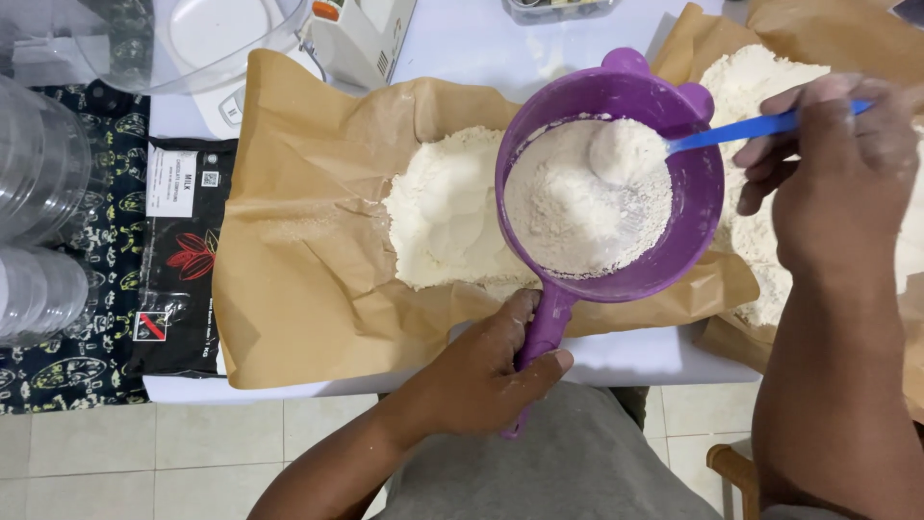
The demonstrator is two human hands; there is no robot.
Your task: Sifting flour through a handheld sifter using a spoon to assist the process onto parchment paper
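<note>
The left hand [481, 371] wraps its grip tightly round the smooth plastic handle of a round purple sieve [616, 173], holding it level above a crumpled sheet of brown paper [308, 279] on the white worktop [635, 356]. The right hand [837, 164], dusted with flour, pinches a thin blue spoon [731, 132] whose bowl lies heaped inside the sieve, buried in soft, powdery white flour [577, 207]. Under the sieve a sifted mound [448, 217] sits on the paper, finer and smoother than the lumpy heap [741, 87] on a second brown sheet to the right. A glossy black packet [183, 260] lies flat just left of the paper, near stacked clear plastic containers [38, 193].
</note>
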